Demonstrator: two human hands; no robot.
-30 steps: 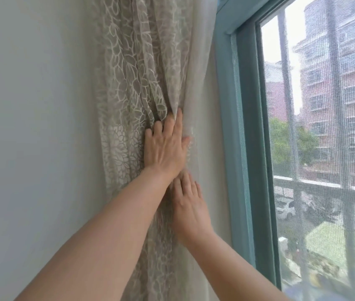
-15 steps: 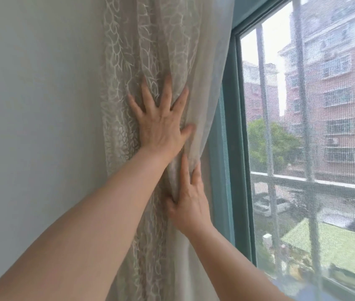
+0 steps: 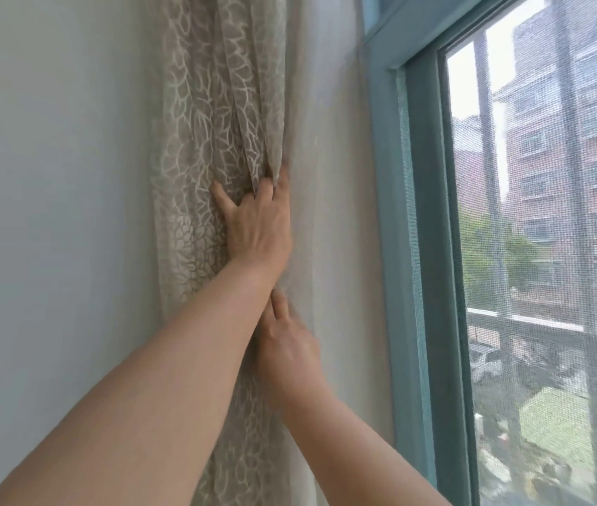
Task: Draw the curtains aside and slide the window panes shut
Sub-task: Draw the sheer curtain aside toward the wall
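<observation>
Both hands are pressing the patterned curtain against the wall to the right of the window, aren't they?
Not quite. The head view shows the hands pressing the curtain against the wall to the left of the window, not the right.

The gathered curtain [image 3: 216, 133] hangs bunched against the wall [image 3: 52, 213], with a plain sheer layer [image 3: 330, 177] beside it reaching nearly to the teal window frame [image 3: 384, 213]. Both hands occupy the curtain's right edge: left hand [image 3: 257, 220] above, right hand [image 3: 289, 352] just below, forearms crossing. To their left the bare wall offers open passage. To the right, the frame stands clear of fabric. A mesh screen [image 3: 545, 250] covers the window opening, with vertical bars [image 3: 574, 177] beyond it.
</observation>
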